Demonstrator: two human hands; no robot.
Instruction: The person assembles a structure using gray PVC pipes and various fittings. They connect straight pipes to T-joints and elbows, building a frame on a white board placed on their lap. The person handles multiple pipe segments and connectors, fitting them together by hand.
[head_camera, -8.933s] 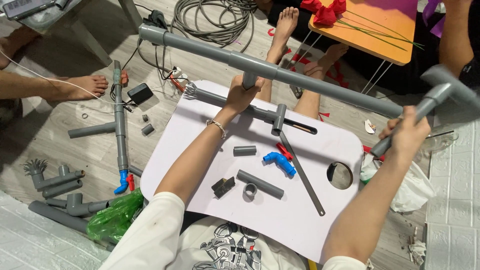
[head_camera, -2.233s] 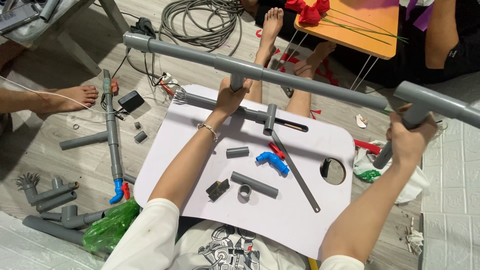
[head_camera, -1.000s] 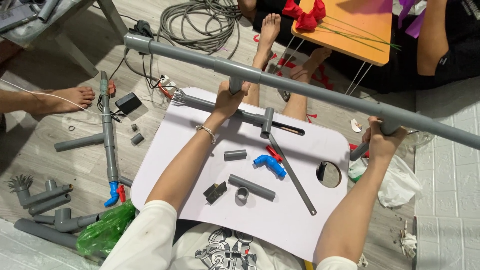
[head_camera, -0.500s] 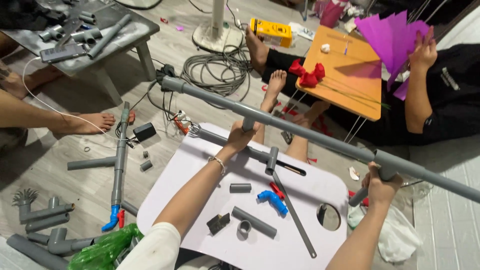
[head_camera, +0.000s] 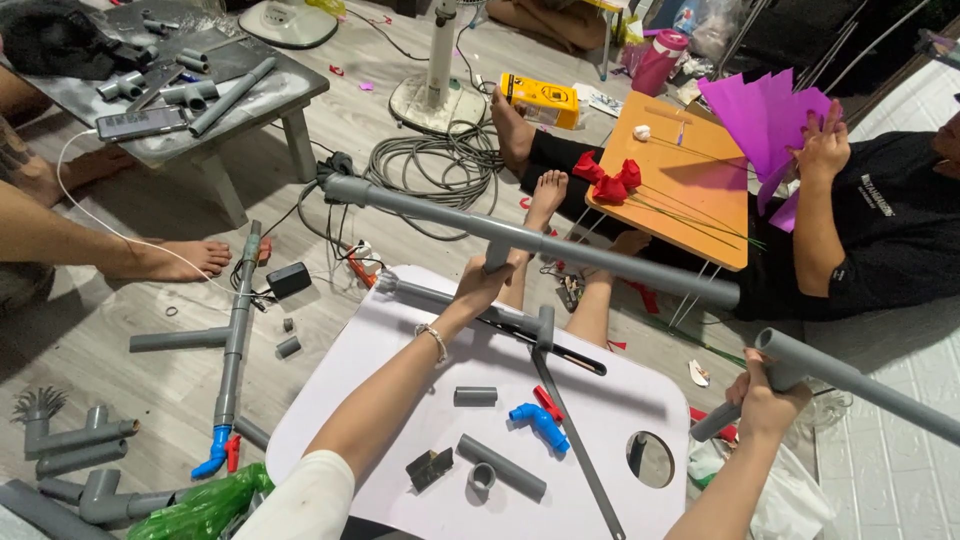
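The left hand is closed around the short stem of a tee fitting that hangs under a long grey pipe, so the pipe is carried level above the white tabletop rather than resting on it; gripping at the tee gives a handle near the pipe's middle and keeps its length balanced. The pipe's far end carries an elbow out over the floor, and its near end stops open at the right, just short of a second pipe. The right hand is wrapped around that second pipe close to its open mouth, where a short branch angles down below the fist, probably another fitting, though the fingers hide the joint. The two open ends face each other with a gap between, roughly in line, which suits a hold from both sides. Under the arms the tabletop keeps small parts within reach: a blue elbow with a red-handled tool beside it, a short grey sleeve, a grey stub with a ring next to it, a dark clip, and a thin grey rod lying slantwise. More pipe sections lie on the floor at the left, near another person's bare foot.
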